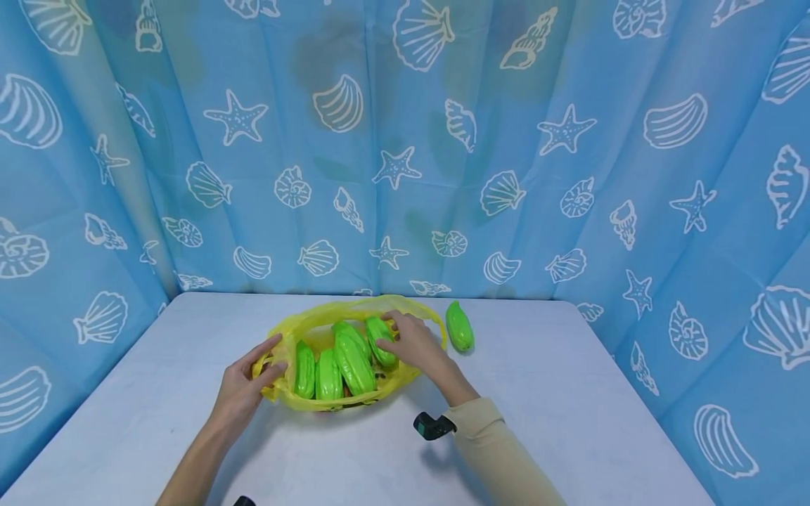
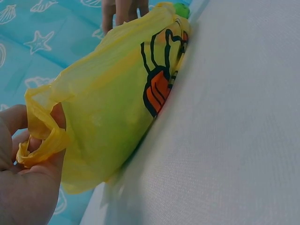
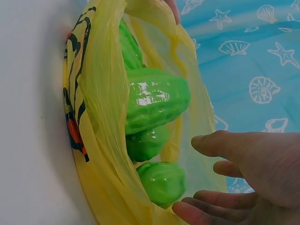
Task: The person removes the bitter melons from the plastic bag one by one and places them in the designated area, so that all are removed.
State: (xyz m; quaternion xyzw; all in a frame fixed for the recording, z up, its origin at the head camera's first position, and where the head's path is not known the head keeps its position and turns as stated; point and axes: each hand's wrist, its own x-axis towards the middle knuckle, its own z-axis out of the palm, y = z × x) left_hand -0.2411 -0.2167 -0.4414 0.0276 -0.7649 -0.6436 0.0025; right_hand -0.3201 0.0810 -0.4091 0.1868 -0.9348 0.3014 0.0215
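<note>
A yellow plastic bag (image 1: 392, 385) lies on the table with its mouth wide, several glossy green bitter melons inside. At its left end, my left hand (image 1: 243, 379) grips the bag's rim and handle; the left wrist view has the handle loop (image 2: 51, 140) between thumb and fingers. My right hand (image 1: 414, 342) reaches over the bag's right side. Its spread thumb and fingers (image 3: 225, 140) are beside the nearest bitter melon (image 3: 161, 183), with nothing gripped between them. Whether a fingertip touches that melon I cannot tell. A larger melon (image 3: 157, 101) lies further in.
Another bitter melon (image 1: 459, 327) lies on the white table (image 1: 538, 393), just right of the bag. A blue curtain (image 1: 405, 197) with white shells hangs behind the table's far edge and along both sides.
</note>
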